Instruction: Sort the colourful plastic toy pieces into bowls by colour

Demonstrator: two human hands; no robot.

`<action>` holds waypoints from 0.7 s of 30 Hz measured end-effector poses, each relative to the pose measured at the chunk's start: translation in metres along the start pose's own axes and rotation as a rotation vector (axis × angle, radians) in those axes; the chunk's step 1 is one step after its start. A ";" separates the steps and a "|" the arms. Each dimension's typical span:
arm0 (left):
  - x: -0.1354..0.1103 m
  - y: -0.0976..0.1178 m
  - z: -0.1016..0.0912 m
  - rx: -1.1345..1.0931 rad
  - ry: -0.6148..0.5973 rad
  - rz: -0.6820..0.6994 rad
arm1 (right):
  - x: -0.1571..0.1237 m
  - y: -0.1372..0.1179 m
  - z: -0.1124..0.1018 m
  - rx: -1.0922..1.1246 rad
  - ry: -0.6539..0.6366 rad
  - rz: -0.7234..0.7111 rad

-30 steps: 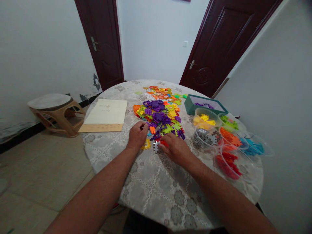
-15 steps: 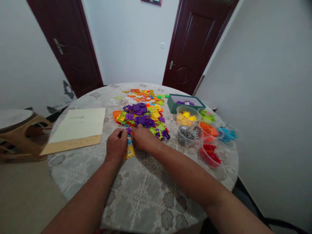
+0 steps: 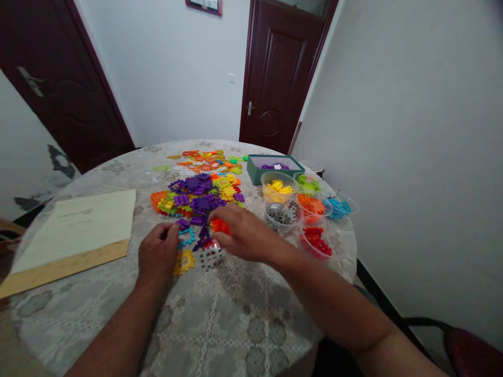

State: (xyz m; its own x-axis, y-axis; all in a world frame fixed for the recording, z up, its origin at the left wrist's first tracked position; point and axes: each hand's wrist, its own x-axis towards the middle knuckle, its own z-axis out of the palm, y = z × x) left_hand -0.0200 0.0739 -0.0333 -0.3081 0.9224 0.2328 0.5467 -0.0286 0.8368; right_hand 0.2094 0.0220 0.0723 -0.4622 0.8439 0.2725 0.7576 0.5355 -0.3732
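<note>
My left hand (image 3: 157,252) is closed at the near left of a mixed pile of plastic building pieces (image 3: 204,203). Its thumb and forefinger pinch a small purple building piece (image 3: 183,224). My right hand (image 3: 245,230) curls around an orange-red building piece (image 3: 220,226), just in front of the pile. Between the hands lie a blue square frame piece (image 3: 186,238), dark purple pieces (image 3: 203,236), a yellow notched square (image 3: 184,263) and a grey notched piece (image 3: 211,258). The right hand's fingers partly cover the orange-red piece.
Clear tubs on the right hold yellow (image 3: 278,191), grey (image 3: 283,213), green, orange, blue (image 3: 340,207) and red pieces (image 3: 316,242). A green box (image 3: 255,170) with purple pieces stands behind them. Farther back lie scattered orange pieces (image 3: 206,159). A paper-topped board (image 3: 74,225) is at left.
My right hand has moved away from the left, out to the right, with an orange-red piece now showing in its fingers. The grey piece has come into sight. The whole view has shifted.
</note>
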 end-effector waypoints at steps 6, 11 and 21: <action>-0.001 0.005 -0.001 0.010 -0.011 -0.023 | -0.065 0.094 -0.101 -0.174 0.136 0.213; 0.000 0.008 -0.001 0.032 -0.009 -0.021 | -0.090 0.176 -0.127 -0.454 0.067 0.611; 0.001 0.002 0.000 0.036 -0.001 -0.006 | -0.102 0.181 -0.132 -0.473 0.221 0.769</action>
State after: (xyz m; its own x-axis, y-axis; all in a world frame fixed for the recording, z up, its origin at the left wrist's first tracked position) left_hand -0.0188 0.0745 -0.0311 -0.3110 0.9229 0.2270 0.5724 -0.0087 0.8199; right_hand 0.4546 0.0281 0.0943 0.3066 0.9093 0.2814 0.9508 -0.2790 -0.1344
